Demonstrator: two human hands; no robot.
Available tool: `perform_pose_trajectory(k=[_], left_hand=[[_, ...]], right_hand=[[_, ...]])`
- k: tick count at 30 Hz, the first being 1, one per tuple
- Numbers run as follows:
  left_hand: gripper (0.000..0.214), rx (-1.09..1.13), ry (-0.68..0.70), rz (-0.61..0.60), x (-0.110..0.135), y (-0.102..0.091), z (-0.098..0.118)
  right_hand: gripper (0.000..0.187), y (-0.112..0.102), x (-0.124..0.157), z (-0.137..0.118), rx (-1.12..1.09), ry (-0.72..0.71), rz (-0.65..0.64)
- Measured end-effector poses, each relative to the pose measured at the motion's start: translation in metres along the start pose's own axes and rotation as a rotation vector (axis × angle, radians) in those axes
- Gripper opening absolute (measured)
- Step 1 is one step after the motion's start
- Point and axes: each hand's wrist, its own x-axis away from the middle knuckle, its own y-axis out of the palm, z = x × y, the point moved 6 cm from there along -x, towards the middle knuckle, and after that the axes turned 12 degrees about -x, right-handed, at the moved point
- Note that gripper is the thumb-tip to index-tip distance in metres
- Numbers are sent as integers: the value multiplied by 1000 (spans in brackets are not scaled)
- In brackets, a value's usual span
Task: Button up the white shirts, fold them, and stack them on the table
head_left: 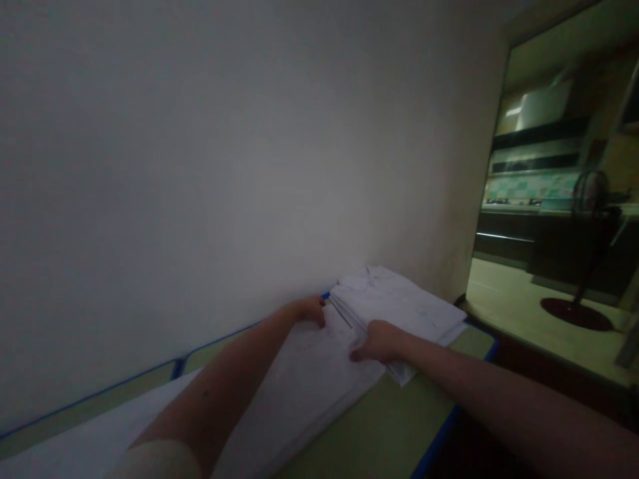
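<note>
A long white cloth (304,372) lies spread along the table, its layered edge showing on the near side. At its right end, my left hand (312,311) is closed on the far corner, fingers curled down. My right hand (377,342) is closed on the nearer part of the same end, thumb toward the left. Just beyond both hands sits a stack of folded white cloth (399,303), partly covered by my right hand. A corner hangs below my right wrist. Dim light and blur hide the exact grip of the fingertips.
The pale green table (359,426) has blue edging and stands against a plain wall (249,166). A seam divides its top at the left. Through the doorway at right are a standing fan (592,199) and a kitchen counter (519,207).
</note>
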Motion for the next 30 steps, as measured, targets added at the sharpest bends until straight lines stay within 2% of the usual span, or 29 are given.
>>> perform_pose_trajectory(k=[3,6,10,12,14,18,20,22,26,28,30], left_hand=[[54,64,26,-132,-17,6,9],[47,190,82,-258,-17,7,10],[50,419,193,-373,-6,-9,13],[51,530,247,-393,-1,-23,19],[50,609,284,-386,3,-36,27],[45,721,344,-361,6,-55,45],[42,766,373,-343,5,-64,56],[39,805,414,-314,3,-75,67],[38,828,556,-192,6,-113,90],[39,804,600,-122,14,-135,94],[39,754,600,-64,24,-155,89]], right_hand=[[64,5,-10,0,43,17,-61],[68,10,-18,0,53,-38,-92],[81,-3,-22,-1,52,-138,145],[80,-8,-20,2,-80,-152,179],[68,-9,-15,6,-287,-172,80],[44,-16,6,12,-737,-236,-246],[44,-30,17,16,-909,-233,-361],[44,-53,25,19,-956,-198,-391],[34,-118,34,9,-768,-129,-243],[29,-151,38,-8,-619,-110,-150],[26,-177,41,-33,-432,-138,-76]])
